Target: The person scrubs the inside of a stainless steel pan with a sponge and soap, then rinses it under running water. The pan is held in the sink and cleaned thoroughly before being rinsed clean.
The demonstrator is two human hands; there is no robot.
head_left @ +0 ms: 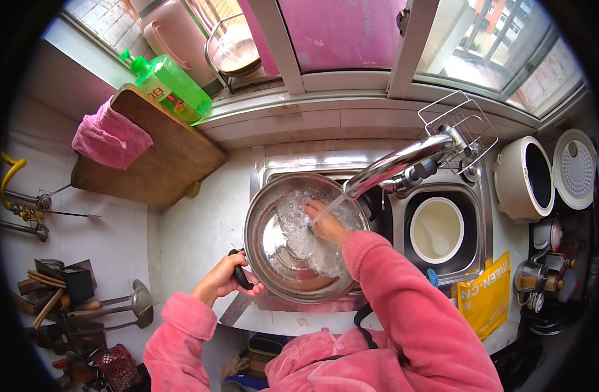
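A wide stainless steel pot (299, 289) sits over the left basin of the sink, with water churning inside it. My left hand (228, 277) grips the black side handle (239, 274) of the pot. Inside the pot is my right hand (328, 224), fingers in the bubbling water under the stream. Foam and splash hide the fingertips, so whether they hold anything cannot be told. From above right, the chrome faucet (402, 161) pours a stream of water (326, 209) beside that hand.
The right basin holds a white pot (436, 230). A yellow bag (484, 296) and an open rice cooker (517, 181) stand right of the sink. At left, a wooden cutting board (157, 157) carries a pink cloth (111, 137); a green soap bottle (174, 88) is behind. Ladles (140, 304) hang lower left.
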